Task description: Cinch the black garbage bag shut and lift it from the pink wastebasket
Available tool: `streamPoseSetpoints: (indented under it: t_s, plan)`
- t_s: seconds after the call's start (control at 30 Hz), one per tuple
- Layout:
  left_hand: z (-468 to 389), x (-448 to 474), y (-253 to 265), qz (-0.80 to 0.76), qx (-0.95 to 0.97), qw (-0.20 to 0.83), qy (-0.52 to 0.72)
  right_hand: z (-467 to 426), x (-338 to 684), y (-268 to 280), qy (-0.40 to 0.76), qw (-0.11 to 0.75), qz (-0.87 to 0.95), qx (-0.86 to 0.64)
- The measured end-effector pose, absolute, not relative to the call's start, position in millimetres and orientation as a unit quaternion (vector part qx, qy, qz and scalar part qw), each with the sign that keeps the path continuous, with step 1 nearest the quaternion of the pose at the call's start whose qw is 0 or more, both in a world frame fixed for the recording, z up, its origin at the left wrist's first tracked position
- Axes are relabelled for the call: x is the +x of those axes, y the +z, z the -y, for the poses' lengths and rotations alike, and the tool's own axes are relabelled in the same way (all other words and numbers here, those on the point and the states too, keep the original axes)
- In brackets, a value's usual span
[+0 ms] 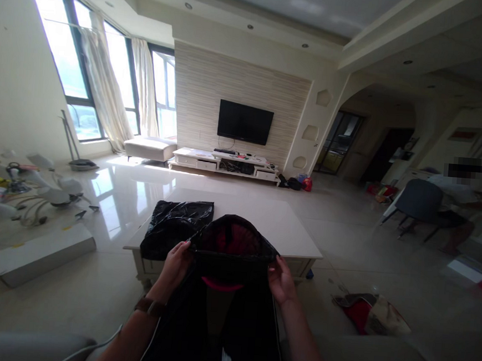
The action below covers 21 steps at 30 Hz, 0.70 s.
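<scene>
I hold a black bag (224, 290) open in front of me, low in the view at about six o'clock, its mouth stretched wide between my two hands. My left hand (176, 261) grips the rim at roughly nine o'clock of the opening, fingers curled and pinching the thin black plastic, with a dark watch strap (150, 307) on that wrist. My right hand (281, 278) takes the rim at about three o'clock, its fingers likewise bent over the edge and nipping the film. Inside the mouth something red (236, 238) shows, and a pink curved edge (221, 284) lies just below the near rim; what either one is I cannot tell. The body of the bag hangs down between my forearms toward the bottom edge. Just beyond the bag, at twelve o'clock from my hands, stands a low white table (271, 222), and on its left end, at about eleven o'clock, lies a second crumpled black bag (174, 228), near my left hand but apart from it. Farther off at twelve o'clock a television (245, 122) hangs on the wall above a white cabinet (225, 164). At three o'clock a person sits on a dark chair (420, 203), well apart from me. On the floor at four o'clock lies a red and pale bundle (370, 314), and at nine o'clock a long white box (43, 254).
</scene>
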State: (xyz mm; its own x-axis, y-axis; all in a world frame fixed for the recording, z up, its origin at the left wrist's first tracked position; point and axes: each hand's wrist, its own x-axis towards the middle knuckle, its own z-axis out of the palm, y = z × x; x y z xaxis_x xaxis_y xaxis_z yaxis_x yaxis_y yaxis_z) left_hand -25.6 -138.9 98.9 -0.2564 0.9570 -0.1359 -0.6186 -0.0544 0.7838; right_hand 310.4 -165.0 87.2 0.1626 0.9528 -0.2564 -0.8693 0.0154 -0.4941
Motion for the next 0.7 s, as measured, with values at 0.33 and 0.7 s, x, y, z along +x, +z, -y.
streamPoseSetpoints:
  t_s: [0.33,0.7]
  plan:
    - [156,-18,134,-0.348,0.376,0.535,0.671,185,302,137,0.540,0.706,0.252,-0.382]
    - [168,-38,138,-0.356,0.494,0.443,0.658,206,304,154,0.491,0.692,0.327,-0.416]
